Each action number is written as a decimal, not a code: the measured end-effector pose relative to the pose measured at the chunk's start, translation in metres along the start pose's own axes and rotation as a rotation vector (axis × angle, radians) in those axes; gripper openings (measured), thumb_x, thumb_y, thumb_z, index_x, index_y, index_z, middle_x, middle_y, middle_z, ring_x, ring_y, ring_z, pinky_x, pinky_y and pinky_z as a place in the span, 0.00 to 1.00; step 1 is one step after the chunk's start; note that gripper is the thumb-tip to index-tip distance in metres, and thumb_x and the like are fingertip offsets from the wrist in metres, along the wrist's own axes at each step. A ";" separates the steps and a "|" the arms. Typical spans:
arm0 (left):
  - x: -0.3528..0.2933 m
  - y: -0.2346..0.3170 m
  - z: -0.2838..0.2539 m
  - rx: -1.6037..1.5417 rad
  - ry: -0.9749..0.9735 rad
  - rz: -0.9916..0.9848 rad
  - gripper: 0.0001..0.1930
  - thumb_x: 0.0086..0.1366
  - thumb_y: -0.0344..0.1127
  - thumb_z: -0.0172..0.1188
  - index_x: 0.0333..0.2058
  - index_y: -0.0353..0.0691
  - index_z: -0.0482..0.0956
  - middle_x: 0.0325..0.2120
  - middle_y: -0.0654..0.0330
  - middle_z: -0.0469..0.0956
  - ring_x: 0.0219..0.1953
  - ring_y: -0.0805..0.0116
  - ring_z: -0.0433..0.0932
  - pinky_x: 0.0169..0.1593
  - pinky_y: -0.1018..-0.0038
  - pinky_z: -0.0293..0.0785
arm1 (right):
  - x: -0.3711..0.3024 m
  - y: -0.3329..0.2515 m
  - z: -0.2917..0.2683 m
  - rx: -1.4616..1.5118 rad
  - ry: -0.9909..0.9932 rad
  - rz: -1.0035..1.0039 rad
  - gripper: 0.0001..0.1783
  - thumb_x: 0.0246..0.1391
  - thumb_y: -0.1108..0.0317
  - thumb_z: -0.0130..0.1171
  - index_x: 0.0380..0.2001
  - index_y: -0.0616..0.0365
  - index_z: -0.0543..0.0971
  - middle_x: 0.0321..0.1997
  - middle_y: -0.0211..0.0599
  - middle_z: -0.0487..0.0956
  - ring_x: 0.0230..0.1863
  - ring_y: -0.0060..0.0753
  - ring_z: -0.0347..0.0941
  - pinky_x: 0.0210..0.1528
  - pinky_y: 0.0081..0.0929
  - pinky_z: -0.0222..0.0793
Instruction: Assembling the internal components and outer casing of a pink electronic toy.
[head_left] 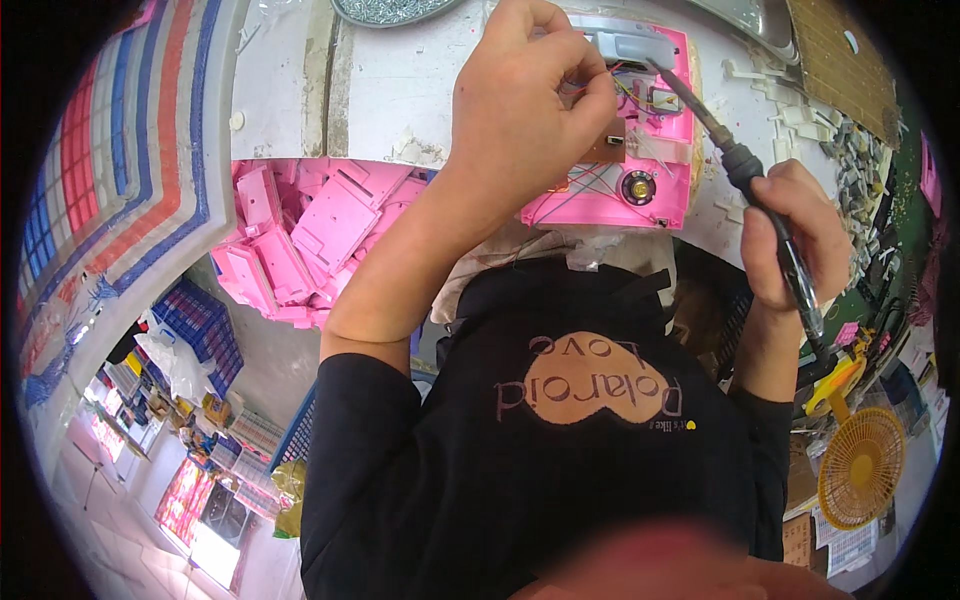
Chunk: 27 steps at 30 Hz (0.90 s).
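Observation:
A pink plastic housing [597,212] lies on the white bench, fitted with wires, a brown circuit board [606,148], a small round speaker-like part [638,187] and a grey plastic piece [640,47]. Over its left side is my left hand [535,100], thumb and fingers pinched together. Whatever sits between those fingertips is too small to make out. My right hand [800,235] grips a soldering iron [745,165] by its dark handle. The iron slants up and left, its tip close to the grey piece and the coloured wires; whether it touches them I cannot tell.
Pink plastic parts [320,225] are heaped below the bench edge at left. A bowl of small metal screws [390,8] stands at the far edge. White and grey small parts [860,170] lie scattered at right, near a cardboard piece [845,65]. A yellow fan [862,468] is at lower right.

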<state>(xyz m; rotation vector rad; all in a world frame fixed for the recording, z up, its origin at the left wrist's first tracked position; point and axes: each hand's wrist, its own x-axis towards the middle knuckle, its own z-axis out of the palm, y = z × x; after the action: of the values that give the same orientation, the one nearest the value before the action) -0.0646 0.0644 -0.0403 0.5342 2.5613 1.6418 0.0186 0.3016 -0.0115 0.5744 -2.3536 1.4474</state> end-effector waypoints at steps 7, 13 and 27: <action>0.001 -0.006 0.002 0.037 0.035 0.075 0.04 0.57 0.23 0.65 0.28 0.31 0.78 0.33 0.55 0.71 0.24 0.70 0.72 0.28 0.75 0.70 | 0.004 0.006 0.012 -0.060 -0.026 -0.093 0.14 0.47 0.79 0.69 0.39 0.66 0.80 0.25 0.41 0.81 0.20 0.32 0.70 0.22 0.26 0.63; 0.000 -0.004 0.002 0.024 0.034 0.042 0.04 0.57 0.23 0.65 0.28 0.31 0.78 0.33 0.55 0.71 0.23 0.70 0.72 0.28 0.75 0.70 | 0.006 0.007 0.013 -0.088 -0.034 -0.085 0.14 0.46 0.79 0.71 0.38 0.65 0.81 0.23 0.40 0.80 0.19 0.32 0.70 0.21 0.26 0.62; 0.001 -0.001 0.003 0.051 0.036 0.032 0.04 0.56 0.23 0.65 0.27 0.31 0.77 0.32 0.55 0.71 0.24 0.70 0.72 0.28 0.74 0.70 | 0.006 0.005 0.009 -0.132 -0.061 -0.118 0.16 0.43 0.80 0.72 0.38 0.63 0.82 0.23 0.39 0.79 0.21 0.34 0.71 0.23 0.27 0.64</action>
<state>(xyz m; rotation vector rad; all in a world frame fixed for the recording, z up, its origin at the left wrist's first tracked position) -0.0647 0.0668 -0.0426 0.5562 2.6406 1.6143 0.0102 0.2946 -0.0169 0.7182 -2.3955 1.2300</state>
